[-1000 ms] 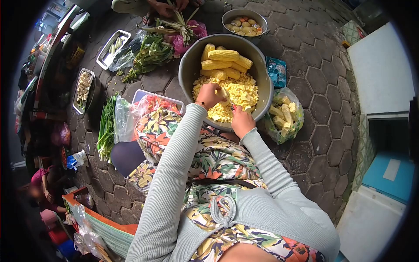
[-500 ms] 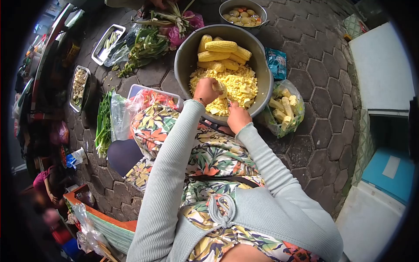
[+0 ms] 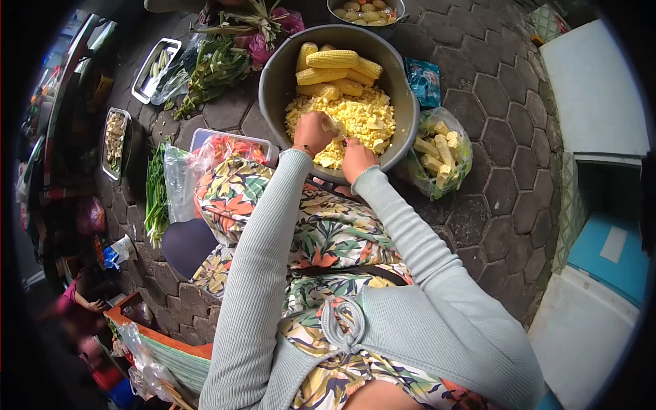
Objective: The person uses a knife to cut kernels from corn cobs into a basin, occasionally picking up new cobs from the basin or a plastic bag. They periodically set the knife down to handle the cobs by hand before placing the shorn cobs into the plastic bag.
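Head view: L hand is over the near L part of a big grey basin, fingers bent & pinching a corn cob, partly hidden by the hand. Cob's held just above a heap of cut corn in the basin. R hand is just beside it at the near rim, fingers curled in; a small dark bit shows by the thumb, but can't tell what it is or if it's gripped. Whole yellow cobs are piled at the far side of the basin, behind the cut corn.

R of basin: blue packet close by, then a clear bag w/ stripped cobs, nearer the person. Beyond basin, a bowl of potatoes, cut off by top edge. L side: tub w/ red stuff next to the person's leg, spring onions further L, leafy greens & pink bag up top, plus 2 metal trays w/ cut veg, all on hex paving.
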The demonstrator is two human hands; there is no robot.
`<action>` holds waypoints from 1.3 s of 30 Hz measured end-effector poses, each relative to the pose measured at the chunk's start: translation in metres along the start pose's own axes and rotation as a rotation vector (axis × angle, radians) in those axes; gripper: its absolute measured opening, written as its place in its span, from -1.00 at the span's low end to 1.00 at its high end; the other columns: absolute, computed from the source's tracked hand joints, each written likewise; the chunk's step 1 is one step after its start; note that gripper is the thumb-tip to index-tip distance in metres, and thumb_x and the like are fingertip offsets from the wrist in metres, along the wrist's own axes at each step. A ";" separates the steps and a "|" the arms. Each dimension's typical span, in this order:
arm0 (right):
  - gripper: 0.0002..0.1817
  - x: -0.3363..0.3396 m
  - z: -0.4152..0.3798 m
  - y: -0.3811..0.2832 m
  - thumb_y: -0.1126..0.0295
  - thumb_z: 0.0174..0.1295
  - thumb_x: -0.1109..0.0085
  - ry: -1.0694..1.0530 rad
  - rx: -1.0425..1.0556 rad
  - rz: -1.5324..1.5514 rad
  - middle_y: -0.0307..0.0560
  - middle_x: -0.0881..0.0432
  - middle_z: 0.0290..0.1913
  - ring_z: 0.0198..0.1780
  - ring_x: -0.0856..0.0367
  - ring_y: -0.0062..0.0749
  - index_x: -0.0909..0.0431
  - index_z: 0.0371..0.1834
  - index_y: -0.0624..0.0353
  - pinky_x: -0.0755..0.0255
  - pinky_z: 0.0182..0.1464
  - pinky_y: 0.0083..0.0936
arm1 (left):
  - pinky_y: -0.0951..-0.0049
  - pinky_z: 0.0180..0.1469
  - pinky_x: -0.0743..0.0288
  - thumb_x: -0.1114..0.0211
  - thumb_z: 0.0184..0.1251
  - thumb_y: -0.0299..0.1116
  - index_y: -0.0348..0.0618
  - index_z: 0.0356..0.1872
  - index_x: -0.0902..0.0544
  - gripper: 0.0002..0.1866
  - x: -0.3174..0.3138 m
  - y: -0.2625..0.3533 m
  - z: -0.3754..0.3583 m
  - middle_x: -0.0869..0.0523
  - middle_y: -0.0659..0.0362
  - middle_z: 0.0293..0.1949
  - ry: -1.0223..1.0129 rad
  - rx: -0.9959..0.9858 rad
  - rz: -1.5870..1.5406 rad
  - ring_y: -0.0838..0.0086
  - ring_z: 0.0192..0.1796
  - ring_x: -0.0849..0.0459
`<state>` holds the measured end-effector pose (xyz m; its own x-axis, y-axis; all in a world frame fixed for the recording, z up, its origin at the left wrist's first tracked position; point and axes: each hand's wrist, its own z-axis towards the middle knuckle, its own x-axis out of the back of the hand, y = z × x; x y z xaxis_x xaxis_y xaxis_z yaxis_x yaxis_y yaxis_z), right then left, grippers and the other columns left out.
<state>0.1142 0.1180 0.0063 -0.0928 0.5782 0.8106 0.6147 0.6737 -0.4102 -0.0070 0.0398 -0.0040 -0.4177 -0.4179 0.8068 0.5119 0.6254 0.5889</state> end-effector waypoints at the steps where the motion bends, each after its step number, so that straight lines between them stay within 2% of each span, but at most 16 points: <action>1: -0.77 0.001 0.002 -0.001 0.36 0.20 0.12 -0.001 -0.021 -0.004 0.18 -0.60 -0.32 -0.21 -0.60 -0.02 -0.34 -0.17 0.30 -0.45 -0.12 -0.24 | 0.33 -0.26 -0.47 -0.49 -0.36 -0.28 -0.28 -0.41 -0.64 -0.60 0.000 0.000 0.000 -0.63 -0.05 -0.47 0.001 -0.008 0.022 0.19 -0.36 -0.62; 6: -0.74 0.011 -0.029 0.012 0.37 0.17 0.10 -0.067 0.018 -0.020 0.20 -0.60 -0.28 -0.20 -0.60 -0.03 -0.31 -0.16 0.32 -0.47 -0.14 -0.25 | 0.34 -0.25 -0.47 -0.48 -0.36 -0.30 -0.27 -0.38 -0.64 -0.60 -0.006 0.004 -0.003 -0.63 -0.03 -0.41 0.040 -0.022 -0.023 0.19 -0.35 -0.61; 11: -0.75 0.002 0.008 0.015 0.40 0.17 0.16 -0.032 -0.042 0.038 0.18 -0.59 -0.24 -0.14 -0.58 -0.01 -0.39 -0.18 0.33 -0.45 -0.09 -0.23 | 0.30 -0.22 -0.45 -0.48 -0.36 -0.29 -0.28 -0.43 -0.63 -0.62 -0.011 0.007 -0.001 -0.62 -0.05 -0.40 -0.049 -0.046 0.008 0.15 -0.29 -0.60; 13: -0.74 -0.005 0.021 0.012 0.40 0.17 0.17 -0.011 -0.077 0.061 0.18 -0.59 -0.22 -0.13 -0.57 -0.01 -0.41 -0.18 0.33 -0.45 -0.08 -0.22 | 0.30 -0.20 -0.45 -0.48 -0.36 -0.29 -0.28 -0.40 -0.63 -0.60 -0.015 0.013 -0.001 -0.62 -0.05 -0.39 0.062 -0.055 0.049 0.15 -0.27 -0.60; 16: -0.70 0.010 0.008 0.021 0.45 0.15 0.22 -0.073 0.035 0.014 0.25 -0.56 -0.19 -0.11 -0.56 0.00 -0.43 -0.12 0.35 -0.45 -0.07 -0.21 | 0.31 -0.20 -0.45 -0.47 -0.33 -0.26 -0.28 -0.38 -0.63 -0.59 -0.012 0.008 0.002 -0.62 -0.05 -0.38 0.023 -0.047 0.026 0.16 -0.27 -0.61; 20: -0.71 -0.012 0.026 0.030 0.45 0.10 0.14 -0.114 -0.001 0.029 0.21 -0.56 -0.15 -0.11 -0.56 -0.01 -0.48 -0.16 0.31 -0.44 -0.05 -0.21 | 0.32 -0.22 -0.46 -0.48 -0.34 -0.25 -0.28 -0.39 -0.63 -0.59 -0.008 0.002 0.006 -0.63 -0.03 -0.39 0.009 -0.048 0.021 0.19 -0.31 -0.61; 23: -0.70 -0.020 0.057 0.033 0.37 0.09 0.06 -0.196 0.001 -0.037 0.20 -0.56 -0.13 -0.08 -0.55 -0.04 -0.54 -0.19 0.31 -0.45 -0.05 -0.25 | 0.33 -0.24 -0.46 -0.48 -0.35 -0.26 -0.26 -0.40 -0.63 -0.60 -0.011 0.006 0.000 -0.63 -0.02 -0.41 0.004 -0.070 0.033 0.19 -0.34 -0.61; 30: -0.67 -0.025 0.056 0.039 0.38 0.10 0.09 -0.323 -0.008 -0.136 0.18 -0.54 -0.07 -0.02 -0.53 -0.09 -0.53 -0.11 0.29 -0.45 -0.03 -0.31 | 0.34 -0.23 -0.46 -0.47 -0.33 -0.29 -0.24 -0.38 -0.61 -0.61 -0.005 0.001 -0.002 -0.63 -0.02 -0.42 -0.010 0.030 0.010 0.20 -0.33 -0.61; 33: -0.66 -0.027 0.061 0.033 0.39 0.12 0.11 -0.337 -0.066 -0.111 0.13 -0.53 -0.03 0.01 -0.51 -0.13 -0.51 -0.07 0.26 -0.42 0.01 -0.31 | 0.34 -0.12 -0.43 -0.45 -0.30 -0.29 -0.22 -0.33 -0.59 -0.60 -0.003 -0.004 -0.004 -0.63 -0.02 -0.29 0.010 0.072 -0.040 0.20 -0.19 -0.60; 34: -0.68 -0.034 0.065 0.036 0.38 0.08 0.08 -0.304 -0.055 -0.116 0.16 -0.55 -0.10 -0.04 -0.53 -0.09 -0.54 -0.15 0.28 -0.43 -0.03 -0.31 | 0.34 -0.08 -0.41 -0.44 -0.26 -0.25 -0.20 -0.25 -0.56 -0.54 -0.003 -0.006 -0.004 -0.61 -0.04 -0.24 -0.003 0.067 -0.031 0.18 -0.14 -0.58; 35: -0.69 -0.040 0.068 0.041 0.37 0.05 0.06 -0.272 -0.048 -0.126 0.20 -0.57 -0.17 -0.10 -0.56 -0.04 -0.57 -0.22 0.29 -0.45 -0.07 -0.30 | 0.34 -0.08 -0.41 -0.44 -0.26 -0.25 -0.20 -0.25 -0.56 -0.54 -0.004 -0.007 -0.005 -0.61 -0.04 -0.24 0.006 0.060 -0.030 0.18 -0.14 -0.58; 37: -0.68 -0.032 0.062 0.044 0.36 0.05 0.07 -0.252 -0.001 -0.177 0.20 -0.57 -0.17 -0.11 -0.56 -0.05 -0.57 -0.22 0.29 -0.44 -0.07 -0.30 | 0.28 -0.07 -0.41 -0.41 -0.22 -0.21 -0.19 -0.20 -0.51 -0.51 -0.005 -0.005 -0.005 -0.59 -0.10 -0.30 -0.008 0.147 -0.051 0.07 -0.16 -0.55; 38: -0.68 -0.029 0.058 0.048 0.36 0.06 0.08 -0.271 -0.016 -0.183 0.20 -0.57 -0.17 -0.11 -0.56 -0.05 -0.57 -0.22 0.29 -0.44 -0.07 -0.30 | 0.26 -0.05 -0.40 -0.39 -0.19 -0.20 -0.17 -0.14 -0.48 -0.48 -0.007 -0.004 -0.004 -0.57 -0.13 -0.24 -0.025 0.233 -0.088 0.07 -0.12 -0.53; 39: -0.68 -0.021 0.049 0.050 0.35 0.06 0.08 -0.292 -0.033 -0.190 0.19 -0.57 -0.17 -0.12 -0.56 -0.06 -0.57 -0.22 0.29 -0.44 -0.08 -0.30 | 0.26 -0.05 -0.40 -0.39 -0.19 -0.20 -0.17 -0.14 -0.48 -0.48 -0.009 -0.005 -0.003 -0.57 -0.13 -0.24 -0.026 0.233 -0.093 0.07 -0.12 -0.53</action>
<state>0.1081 0.1620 -0.0521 -0.4255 0.5547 0.7151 0.5898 0.7693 -0.2458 -0.0030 0.0385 -0.0138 -0.4757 -0.4657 0.7462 0.2846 0.7212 0.6315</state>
